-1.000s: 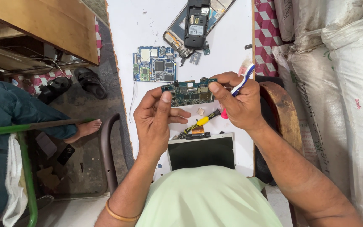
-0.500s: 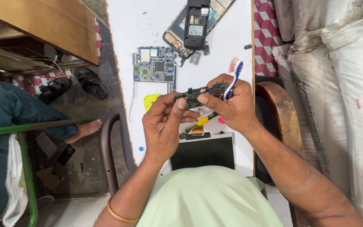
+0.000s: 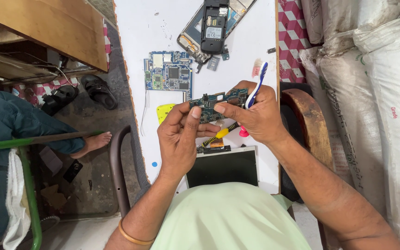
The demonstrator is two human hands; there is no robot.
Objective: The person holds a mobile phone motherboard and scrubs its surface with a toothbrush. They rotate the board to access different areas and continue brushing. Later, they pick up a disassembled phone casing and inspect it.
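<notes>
A small dark green circuit board (image 3: 216, 102) is held above the white table (image 3: 135, 37) between both hands. My left hand (image 3: 179, 139) pinches its near left end with thumb and fingers. My right hand (image 3: 251, 113) grips the board's right end and also holds a blue and white toothbrush (image 3: 257, 85) that sticks up past the fingers. Under my hands lie a yellow-handled screwdriver (image 3: 218, 135) and a pink object (image 3: 243, 133).
On the table are a larger blue circuit board (image 3: 167, 70), an opened phone shell with a black phone body (image 3: 213, 21), a yellow pick (image 3: 164, 111) and a dark screen panel (image 3: 223, 166). White sacks (image 3: 376, 92) stand right. A seated person's bare foot (image 3: 93, 141) and sandals (image 3: 77, 95) are left.
The small board has been turned and drawn closer between my hands, and my left fingers have shifted along its near end. The toothbrush stays in my right hand.
</notes>
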